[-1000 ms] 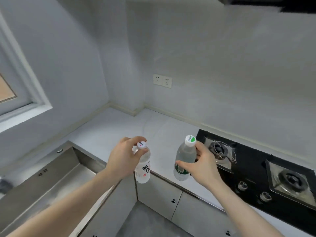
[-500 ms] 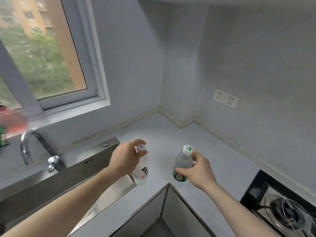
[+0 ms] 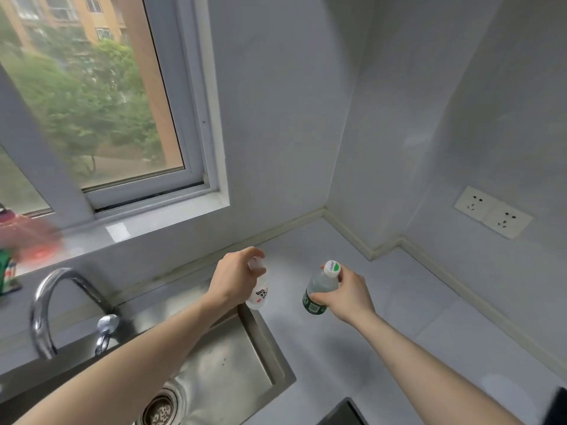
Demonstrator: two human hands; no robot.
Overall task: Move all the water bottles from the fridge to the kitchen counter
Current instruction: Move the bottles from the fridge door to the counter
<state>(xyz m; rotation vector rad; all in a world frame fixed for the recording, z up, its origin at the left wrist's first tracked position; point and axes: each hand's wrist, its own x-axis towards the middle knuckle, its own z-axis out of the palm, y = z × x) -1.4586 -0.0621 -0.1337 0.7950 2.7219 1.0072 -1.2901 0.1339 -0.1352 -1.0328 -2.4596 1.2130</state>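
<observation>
My left hand (image 3: 233,279) grips a clear water bottle with a white and red label (image 3: 259,294) just under its cap. It hangs over the sink's right rim. My right hand (image 3: 346,294) holds a second clear bottle with a green label (image 3: 316,294) and a white and green cap, tilted slightly, above the pale grey counter (image 3: 352,348). I cannot tell whether either bottle touches the counter. The fridge is out of view.
A steel sink (image 3: 214,363) with a drain lies at the lower left, and its curved tap (image 3: 46,305) stands behind it. The window sill carries a blurred red object (image 3: 27,240). A double wall socket (image 3: 493,211) sits on the right wall. The hob's dark corner (image 3: 557,406) shows at bottom right.
The view has swung left from the hob to the sink and window corner. Both hands, still holding their bottles, have moved farther out over the counter beside the sink.
</observation>
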